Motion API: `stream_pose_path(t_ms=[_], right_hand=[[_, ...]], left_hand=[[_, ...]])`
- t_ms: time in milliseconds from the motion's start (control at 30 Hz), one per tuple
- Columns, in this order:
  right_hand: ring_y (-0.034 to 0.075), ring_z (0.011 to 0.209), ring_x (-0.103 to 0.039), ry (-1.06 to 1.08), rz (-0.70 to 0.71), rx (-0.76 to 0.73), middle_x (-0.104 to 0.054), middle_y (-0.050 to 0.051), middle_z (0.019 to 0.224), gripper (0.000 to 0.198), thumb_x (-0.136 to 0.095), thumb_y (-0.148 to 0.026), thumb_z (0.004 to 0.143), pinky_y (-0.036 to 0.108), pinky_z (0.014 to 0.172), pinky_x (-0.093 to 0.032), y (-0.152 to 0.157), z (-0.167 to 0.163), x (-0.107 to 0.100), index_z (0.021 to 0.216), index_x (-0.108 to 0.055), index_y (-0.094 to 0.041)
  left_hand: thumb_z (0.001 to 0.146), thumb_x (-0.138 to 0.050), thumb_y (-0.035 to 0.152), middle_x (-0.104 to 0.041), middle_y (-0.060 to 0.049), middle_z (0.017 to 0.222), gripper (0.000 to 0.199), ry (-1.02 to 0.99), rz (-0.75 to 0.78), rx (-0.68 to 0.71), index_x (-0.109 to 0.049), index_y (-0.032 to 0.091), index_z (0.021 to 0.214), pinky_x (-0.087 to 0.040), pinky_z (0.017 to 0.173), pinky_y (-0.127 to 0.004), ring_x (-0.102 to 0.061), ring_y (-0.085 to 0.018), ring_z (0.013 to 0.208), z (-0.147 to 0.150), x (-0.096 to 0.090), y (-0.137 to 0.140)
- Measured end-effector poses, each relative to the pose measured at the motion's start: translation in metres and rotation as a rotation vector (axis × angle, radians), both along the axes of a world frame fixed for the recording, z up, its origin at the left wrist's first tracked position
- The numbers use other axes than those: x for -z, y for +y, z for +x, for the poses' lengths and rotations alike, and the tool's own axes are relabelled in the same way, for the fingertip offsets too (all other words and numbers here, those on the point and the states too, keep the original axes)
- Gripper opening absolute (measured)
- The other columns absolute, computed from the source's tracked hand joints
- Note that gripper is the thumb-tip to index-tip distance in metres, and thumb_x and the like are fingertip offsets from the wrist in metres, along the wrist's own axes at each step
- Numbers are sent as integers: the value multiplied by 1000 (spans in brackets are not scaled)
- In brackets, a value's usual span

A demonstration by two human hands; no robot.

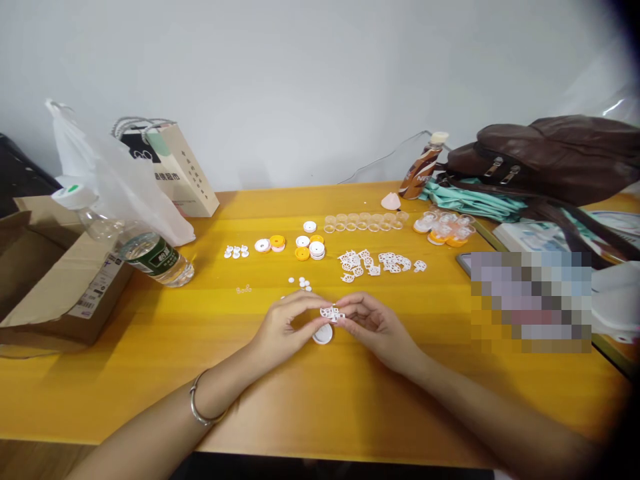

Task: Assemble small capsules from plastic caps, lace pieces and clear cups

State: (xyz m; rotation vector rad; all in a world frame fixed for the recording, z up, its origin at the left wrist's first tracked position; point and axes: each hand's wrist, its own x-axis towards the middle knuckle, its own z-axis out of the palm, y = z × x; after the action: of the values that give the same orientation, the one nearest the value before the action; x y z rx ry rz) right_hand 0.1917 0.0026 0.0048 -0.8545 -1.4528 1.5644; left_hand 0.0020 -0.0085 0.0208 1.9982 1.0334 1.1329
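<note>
Between the fingertips of both hands is a small white openwork plastic piece (330, 313). My left hand (285, 330) pinches it from the left side, and my right hand (380, 330) grips its right side. Just below it, a round white disc (323, 334) lies on the table, partly hidden by the fingers. Beyond my left hand are several small white discs (303, 283) and tiny clear rings (244, 289). Farther off lie more white openwork pieces (357, 262), stacked white and orange round caps (310, 247) and small white knobbed parts (237, 252).
Clear round covers (365, 222) stand in rows on the wooden table (360, 413). To the left are a cardboard box (60, 287), a tilted water bottle (150, 253) and a paper bag (185, 173). A brown bag (540, 157) and drink bottle (420, 167) are at right.
</note>
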Motion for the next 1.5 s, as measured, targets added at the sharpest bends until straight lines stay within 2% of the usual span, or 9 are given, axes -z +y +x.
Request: stream_pose_path(t_ms=[233, 467, 867, 1033, 1267, 1367, 1500], right_hand=[[11, 71, -59, 5, 1, 8, -62, -2, 73, 26, -65, -31, 75, 28, 73, -47, -2, 0, -4, 87, -44, -23], [12, 72, -60, -5, 12, 0, -62, -2, 74, 28, -64, -33, 75, 28, 72, -47, -3, 1, -5, 88, -42, -23], [13, 74, -61, 1, 38, -15, -63, -1, 76, 25, -62, -33, 78, 29, 73, -48, -5, 3, -7, 90, -43, -23], [13, 76, -58, -34, 111, 24, -59, 0, 77, 18, -60, -32, 79, 28, 74, -48, -6, 3, -5, 87, -48, -23], [12, 72, -56, -65, 176, 49, -55, -1, 74, 17, -60, -34, 79, 27, 72, -47, -6, 0, -3, 85, -49, -22], [12, 71, -56, -86, 193, 73, -54, -1, 74, 15, -58, -33, 80, 26, 70, -47, -5, -1, -3, 85, -49, -22], [13, 76, -55, -129, 290, 126, -54, 0, 78, 12, -57, -30, 81, 26, 73, -48, -6, 0, -2, 85, -48, -23]], left_hand=[[80, -59, 21, -68, -7, 97, 18, 14, -37, 34, -65, 18, 97, -47, 86, -33, -62, -17, 91, 1, -1, 0], [80, -59, 20, -68, -8, 96, 18, -23, -91, 54, -65, 17, 96, -48, 85, -32, -63, -17, 89, 2, -4, 0], [77, -61, 17, -69, -9, 96, 19, 26, 36, 133, -66, 16, 95, -49, 87, -35, -63, -18, 92, -4, -5, 3], [79, -58, 15, -69, -10, 96, 20, 0, 56, 133, -65, 16, 97, -53, 77, -30, -64, -17, 89, -3, 1, 2], [81, -54, 10, -66, -10, 101, 25, 46, 167, 183, -62, 17, 103, -51, 83, -31, -61, -16, 94, 0, 2, -1], [80, -56, 12, -65, -10, 102, 26, 22, 107, 167, -62, 17, 104, -51, 82, -30, -61, -16, 93, 1, 3, -4], [76, -63, 21, -65, -10, 95, 33, -158, -205, 56, -57, 15, 108, -52, 77, -27, -62, -14, 82, 5, 5, -5]])
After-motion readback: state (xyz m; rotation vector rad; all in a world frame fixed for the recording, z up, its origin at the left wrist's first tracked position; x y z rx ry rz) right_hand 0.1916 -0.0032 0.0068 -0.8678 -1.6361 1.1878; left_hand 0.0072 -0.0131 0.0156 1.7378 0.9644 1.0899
